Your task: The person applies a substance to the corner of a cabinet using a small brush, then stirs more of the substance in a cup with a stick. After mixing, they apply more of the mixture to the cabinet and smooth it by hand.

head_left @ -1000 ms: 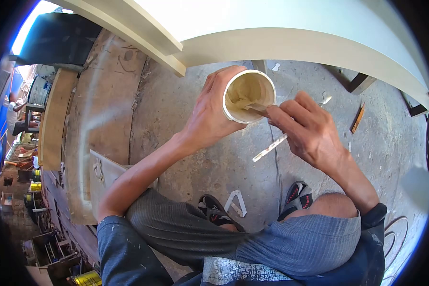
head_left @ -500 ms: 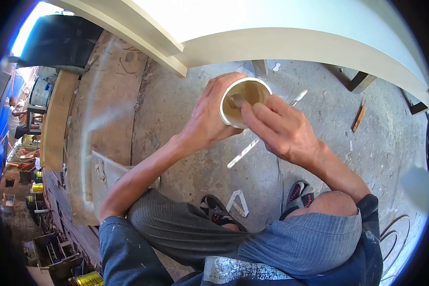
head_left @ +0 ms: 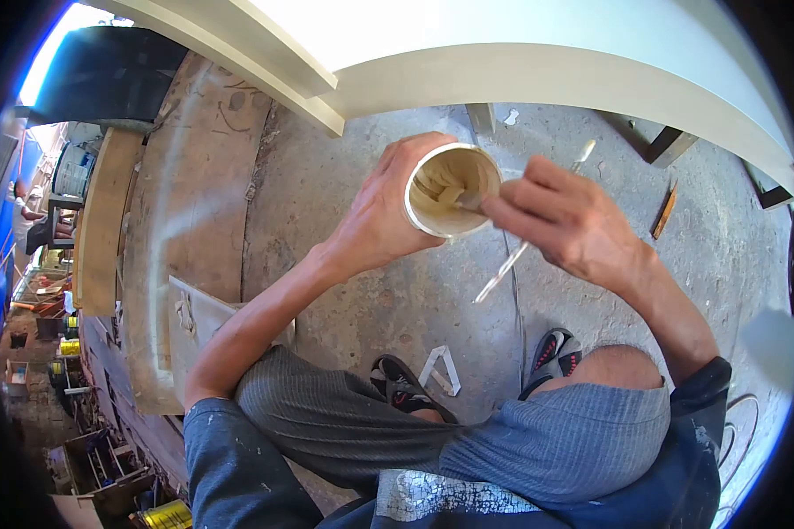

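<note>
A white-rimmed cup [head_left: 409, 196] is tilted so its inside shows, with a thick cream-coloured paste [head_left: 441, 183] in it. My left hand [head_left: 375, 207] is wrapped round the cup's left side. At the cup's right rim, my right hand [head_left: 573, 225] is closed on a small flat blade [head_left: 472, 202], whose end reaches into the cup beside the paste. A thin white-smeared stick [head_left: 500, 274] also passes behind my right hand's fingers, one end showing above the hand and one below; whether the fingers grip it is hard to tell.
A pale frame [head_left: 397, 86] with a white panel spans the top. On the concrete floor [head_left: 353, 317] lie an orange-brown piece [head_left: 666, 210] and a white angled strip [head_left: 448, 370]. Wooden boards [head_left: 207, 176] are at left. A person [head_left: 22, 212] is far left. Yellow cans [head_left: 163, 517] stand lower left.
My right hand has moved right, drawing the blade from deep in the cup towards its right rim. The thin stick has shifted right with the hand. My left hand and the cup have hardly moved.
</note>
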{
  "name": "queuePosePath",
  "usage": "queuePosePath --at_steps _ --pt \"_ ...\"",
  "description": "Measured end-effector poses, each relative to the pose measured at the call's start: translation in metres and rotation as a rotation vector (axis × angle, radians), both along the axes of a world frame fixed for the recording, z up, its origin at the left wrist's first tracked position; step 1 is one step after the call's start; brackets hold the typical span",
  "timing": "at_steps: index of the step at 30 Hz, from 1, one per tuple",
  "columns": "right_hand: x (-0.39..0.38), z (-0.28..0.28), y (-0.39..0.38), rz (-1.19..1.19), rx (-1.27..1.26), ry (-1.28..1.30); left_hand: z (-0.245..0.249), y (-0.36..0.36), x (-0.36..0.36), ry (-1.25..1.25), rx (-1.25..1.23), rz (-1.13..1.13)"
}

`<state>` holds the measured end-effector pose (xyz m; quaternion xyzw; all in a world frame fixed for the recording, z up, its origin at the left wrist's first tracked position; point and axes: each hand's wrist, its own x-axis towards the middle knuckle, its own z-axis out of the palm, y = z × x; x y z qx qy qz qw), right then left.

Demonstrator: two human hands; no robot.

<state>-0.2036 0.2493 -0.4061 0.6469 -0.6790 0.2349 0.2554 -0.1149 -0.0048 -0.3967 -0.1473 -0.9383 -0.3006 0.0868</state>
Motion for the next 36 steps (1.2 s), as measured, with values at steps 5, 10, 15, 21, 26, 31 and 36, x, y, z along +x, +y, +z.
queuePosePath --at_steps 5,10,15,21,26,31,36 --pt "0.01 -0.012 -0.01 -0.15 -0.132 -0.009 0.003 -0.001 -0.002 -0.017 0.005 0.014" --pt "0.023 -0.027 -0.035 -0.099 -0.257 -0.032 -0.002 -0.002 -0.002 -0.024 0.018 -0.043" --pt "0.022 -0.021 -0.026 0.177 -0.049 -0.133 -0.013 -0.007 0.005 -0.003 -0.036 -0.159" --pt "0.007 -0.009 -0.013 0.183 0.132 0.038 -0.012 -0.008 0.001 -0.015 -0.066 -0.151" --pt "0.005 -0.004 -0.006 -0.038 0.015 -0.093 -0.009 -0.012 0.0 -0.073 0.047 -0.092" --pt "0.018 -0.014 -0.021 -0.114 -0.129 -0.086 -0.015 -0.012 0.001 -0.152 0.131 -0.108" --pt "0.024 -0.013 -0.027 -0.179 0.004 -0.166 -0.018 -0.018 0.001 -0.139 0.145 -0.144"
